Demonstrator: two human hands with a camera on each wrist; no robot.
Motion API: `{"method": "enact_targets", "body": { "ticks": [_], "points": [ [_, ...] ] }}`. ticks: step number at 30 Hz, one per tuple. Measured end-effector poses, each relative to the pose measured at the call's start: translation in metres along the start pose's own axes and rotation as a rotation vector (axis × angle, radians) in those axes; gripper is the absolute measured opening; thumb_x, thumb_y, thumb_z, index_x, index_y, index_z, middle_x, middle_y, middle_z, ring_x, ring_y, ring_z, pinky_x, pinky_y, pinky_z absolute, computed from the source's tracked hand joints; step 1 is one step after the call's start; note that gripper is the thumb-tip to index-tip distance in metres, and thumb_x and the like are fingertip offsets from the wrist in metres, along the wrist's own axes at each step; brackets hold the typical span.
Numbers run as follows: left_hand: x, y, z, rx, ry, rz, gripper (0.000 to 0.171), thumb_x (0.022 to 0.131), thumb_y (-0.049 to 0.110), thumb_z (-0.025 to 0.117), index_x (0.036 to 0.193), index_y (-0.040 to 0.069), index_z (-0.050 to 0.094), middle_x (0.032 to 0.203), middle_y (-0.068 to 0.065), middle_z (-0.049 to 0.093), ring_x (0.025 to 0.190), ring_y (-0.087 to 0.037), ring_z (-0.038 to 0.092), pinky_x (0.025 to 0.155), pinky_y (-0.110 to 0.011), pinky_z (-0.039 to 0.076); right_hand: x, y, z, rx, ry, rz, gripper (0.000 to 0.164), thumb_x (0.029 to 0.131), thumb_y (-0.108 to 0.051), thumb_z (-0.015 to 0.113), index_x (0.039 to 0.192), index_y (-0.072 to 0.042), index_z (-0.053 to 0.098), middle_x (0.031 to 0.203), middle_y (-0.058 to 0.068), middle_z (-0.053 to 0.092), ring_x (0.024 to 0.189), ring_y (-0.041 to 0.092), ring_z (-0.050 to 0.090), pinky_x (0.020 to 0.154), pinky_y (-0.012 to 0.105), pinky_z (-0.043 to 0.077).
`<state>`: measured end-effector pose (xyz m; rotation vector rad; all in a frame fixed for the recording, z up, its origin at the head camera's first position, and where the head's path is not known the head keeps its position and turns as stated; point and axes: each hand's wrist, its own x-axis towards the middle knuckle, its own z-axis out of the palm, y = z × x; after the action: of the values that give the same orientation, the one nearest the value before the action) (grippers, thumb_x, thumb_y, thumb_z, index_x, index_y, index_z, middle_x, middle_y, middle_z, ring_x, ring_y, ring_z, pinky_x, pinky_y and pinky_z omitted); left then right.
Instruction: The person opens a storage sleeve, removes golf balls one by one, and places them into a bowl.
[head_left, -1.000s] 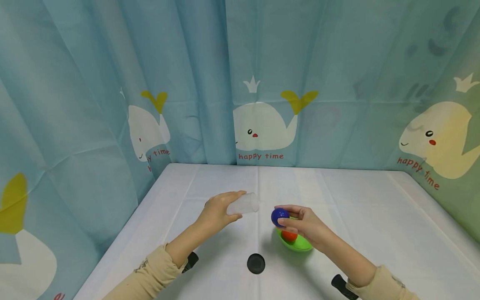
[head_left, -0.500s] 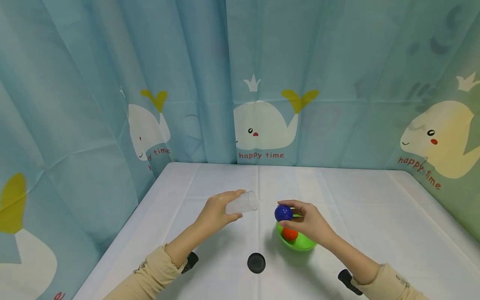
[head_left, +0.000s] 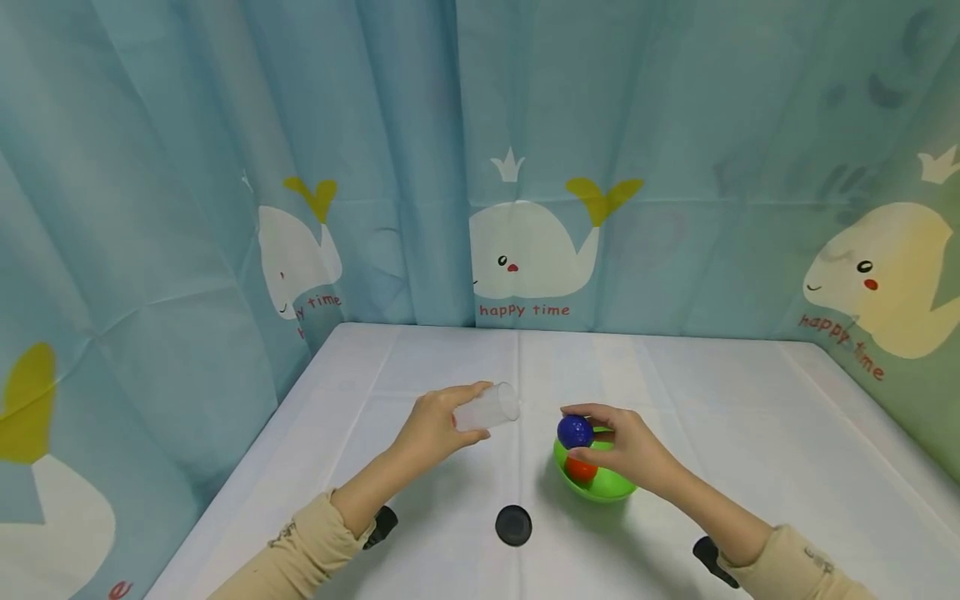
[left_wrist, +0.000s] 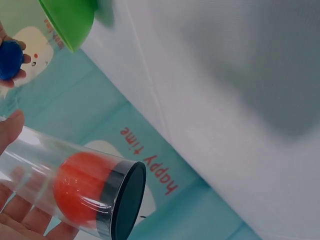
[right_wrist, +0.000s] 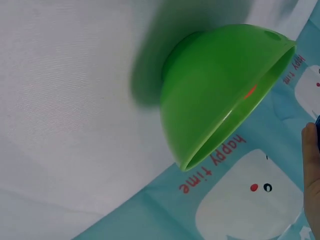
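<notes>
A clear plastic cylinder (head_left: 492,406) lies tilted in my left hand (head_left: 431,429), its open end facing right. In the left wrist view, an orange-red ball (left_wrist: 82,187) sits inside it, against the black cap (left_wrist: 127,202) closing the other end. My right hand (head_left: 630,446) pinches a blue ball (head_left: 575,432) between thumb and fingers, over the left part of a green bowl (head_left: 618,489). Inside that bowl rests another orange-red ball (head_left: 581,472), partly covered by the right thumb. The right wrist view shows the green bowl's outside, with only a fingertip edge of the hand.
A round black lid (head_left: 513,526) lies on the white table (head_left: 420,542), left of the bowl and nearer to me. Blue-green curtains (head_left: 405,250) with whale prints stand behind the table and along its sides.
My right hand has shifted a little to the right with the blue ball, from the bowl's left edge to above the bowl. The left hand and cylinder stay almost still.
</notes>
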<state>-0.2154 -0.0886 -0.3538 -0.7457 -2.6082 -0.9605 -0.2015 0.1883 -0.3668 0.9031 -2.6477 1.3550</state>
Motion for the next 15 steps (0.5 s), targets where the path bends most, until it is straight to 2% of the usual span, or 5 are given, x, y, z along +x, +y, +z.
{"method": "enact_targets", "body": {
  "ticks": [7,11,15],
  "points": [
    [0.0009,-0.0025,0.0001,-0.016,-0.022,-0.049,0.058,0.070,0.013,0.082,0.124,0.010,0.062,0.118,-0.013,0.066,0.048,-0.006,0.032,0.045,-0.017,0.035,-0.0015,0.0017,-0.0046,-0.082,-0.029,-0.006,0.044,0.080,-0.004,0.072,0.120,0.009,0.057,0.120,0.027,0.060,0.102,0.037,0.062,0.079,0.035,0.056],
    [0.0016,-0.0039,0.0005,-0.015,-0.027,-0.064,0.058,0.070,0.015,0.083,0.123,0.009,0.062,0.112,-0.013,0.069,0.048,-0.006,0.034,0.045,-0.017,0.035,-0.0026,0.0020,-0.0074,-0.135,-0.059,-0.003,0.045,0.080,-0.004,0.072,0.119,0.009,0.057,0.119,0.026,0.060,0.101,0.036,0.062,0.078,0.033,0.057],
    [0.0017,-0.0048,0.0005,-0.022,-0.020,-0.070,0.058,0.069,0.015,0.084,0.122,0.008,0.062,0.108,-0.012,0.069,0.055,-0.010,0.041,0.046,-0.018,0.035,-0.0038,0.0034,-0.0098,-0.188,-0.095,-0.006,0.045,0.079,-0.007,0.074,0.118,0.008,0.058,0.117,0.023,0.062,0.099,0.032,0.063,0.077,0.031,0.057]
  ]
}}
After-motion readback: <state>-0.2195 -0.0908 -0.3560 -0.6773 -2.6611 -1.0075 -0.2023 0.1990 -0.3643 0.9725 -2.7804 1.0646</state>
